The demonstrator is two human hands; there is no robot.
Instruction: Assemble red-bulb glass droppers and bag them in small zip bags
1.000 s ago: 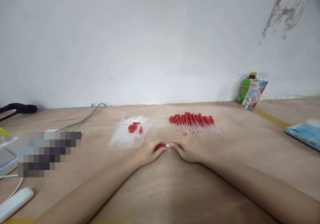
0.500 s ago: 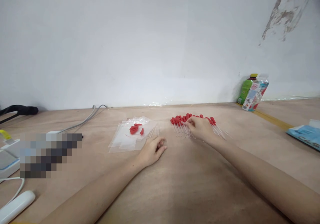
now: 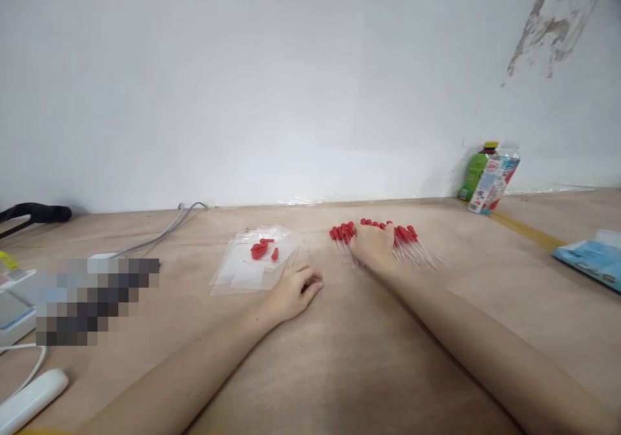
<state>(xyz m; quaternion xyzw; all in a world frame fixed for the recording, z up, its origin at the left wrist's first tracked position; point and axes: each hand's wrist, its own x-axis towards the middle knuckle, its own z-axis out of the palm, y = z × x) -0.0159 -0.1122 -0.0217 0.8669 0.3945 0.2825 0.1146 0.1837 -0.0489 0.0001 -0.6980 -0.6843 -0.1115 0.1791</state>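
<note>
Best be keeping the R hand (image 3: 372,242) light & low, so adjacent red-topped droppers (image 3: 402,234) aren't rolling; it's covering their row, approx. 2 o'clock from the L hand (image 3: 297,287). Fingertips are hiding, so can't tell if it's gripping. L hand is resting half-curled, nothing visible in it, w/ loose red bulbs (image 3: 259,251) lying at 10 o'clock. Vs 1 s ago: hands aren't meeting on one dropper now.

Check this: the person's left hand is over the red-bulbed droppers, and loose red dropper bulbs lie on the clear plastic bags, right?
Not quite: the head view shows the right hand over the red-bulbed droppers, not the left hand. The loose red dropper bulbs do lie on the clear plastic bags.
</note>
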